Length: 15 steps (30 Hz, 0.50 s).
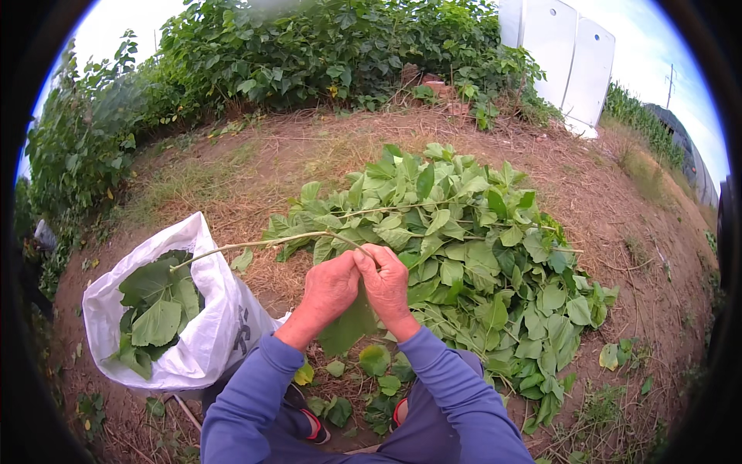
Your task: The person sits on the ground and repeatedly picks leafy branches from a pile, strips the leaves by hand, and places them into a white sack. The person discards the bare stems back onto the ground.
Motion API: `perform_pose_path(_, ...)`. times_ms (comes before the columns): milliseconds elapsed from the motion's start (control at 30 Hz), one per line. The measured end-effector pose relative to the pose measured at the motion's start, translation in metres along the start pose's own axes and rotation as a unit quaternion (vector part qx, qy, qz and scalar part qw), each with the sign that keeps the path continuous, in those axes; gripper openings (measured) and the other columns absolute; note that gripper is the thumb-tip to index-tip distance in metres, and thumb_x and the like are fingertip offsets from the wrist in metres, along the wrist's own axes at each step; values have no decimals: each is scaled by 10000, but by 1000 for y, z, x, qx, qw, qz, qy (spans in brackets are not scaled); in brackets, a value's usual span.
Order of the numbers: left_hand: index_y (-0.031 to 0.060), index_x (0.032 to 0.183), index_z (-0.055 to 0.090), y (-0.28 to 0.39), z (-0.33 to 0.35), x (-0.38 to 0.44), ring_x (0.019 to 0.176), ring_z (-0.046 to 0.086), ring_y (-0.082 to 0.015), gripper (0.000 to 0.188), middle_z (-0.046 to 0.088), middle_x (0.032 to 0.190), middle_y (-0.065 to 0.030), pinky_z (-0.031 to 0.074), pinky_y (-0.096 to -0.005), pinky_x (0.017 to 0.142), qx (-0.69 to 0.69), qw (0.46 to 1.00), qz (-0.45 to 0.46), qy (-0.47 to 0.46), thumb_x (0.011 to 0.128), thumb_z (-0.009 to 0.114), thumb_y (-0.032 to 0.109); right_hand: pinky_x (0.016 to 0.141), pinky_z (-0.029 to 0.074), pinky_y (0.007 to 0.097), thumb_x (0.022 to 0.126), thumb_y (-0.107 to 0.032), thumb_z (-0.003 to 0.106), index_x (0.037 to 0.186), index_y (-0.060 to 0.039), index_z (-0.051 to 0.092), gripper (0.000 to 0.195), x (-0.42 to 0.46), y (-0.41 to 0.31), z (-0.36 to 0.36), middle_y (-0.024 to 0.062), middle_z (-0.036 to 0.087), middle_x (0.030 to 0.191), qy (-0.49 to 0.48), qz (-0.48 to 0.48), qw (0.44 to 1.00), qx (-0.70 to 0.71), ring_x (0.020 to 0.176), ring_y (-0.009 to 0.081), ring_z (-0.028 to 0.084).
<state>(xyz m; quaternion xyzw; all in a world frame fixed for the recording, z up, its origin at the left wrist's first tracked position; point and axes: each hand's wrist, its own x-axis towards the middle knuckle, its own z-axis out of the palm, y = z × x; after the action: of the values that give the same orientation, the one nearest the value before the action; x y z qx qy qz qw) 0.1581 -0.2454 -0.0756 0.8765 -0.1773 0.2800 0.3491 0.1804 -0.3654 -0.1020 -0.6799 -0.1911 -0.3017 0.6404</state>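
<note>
Both my hands meet in front of me, a little left of a large pile of leafy cut branches (464, 249). My left hand (331, 287) and my right hand (385, 281) are closed around one end of a thin green-brown stem (261, 242). The stem's bare length reaches left, its tip over the mouth of a white woven sack (217, 325). A large green leaf (348, 325) hangs below my hands; its join to the stem is hidden by my fingers. Broad green leaves (159, 316) lie inside the open sack, which stands at my left.
Loose leaves (375, 359) lie on the soil between my feet. A thin stick (186, 413) lies below the sack. Dense leafy bushes (301, 52) line the far side, with bricks (439, 88) at their foot. White panels (565, 58) stand at the back right.
</note>
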Motion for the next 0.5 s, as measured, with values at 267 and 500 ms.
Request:
perform_pose_path(267,69,873,577,10,16,-8,681,612,-422,124,611,730,-200,467,-483,563,25,1000,-12,-2,936,572,175,643,442,258,976,-251,625,929,5,646,261,-2,18,-2,0,572,783,23,49,998,43,717,87,490)
perform_pose_path(500,63,824,525,18,25,-14,658,593,-432,161,592,703,-200,454,-505,555,22,1000,-9,17,941,557,169,535,354,266,1002,-320,580,748,-36,536,384,-4,27,-3,-40,423,634,17,155,976,153,624,67,356)
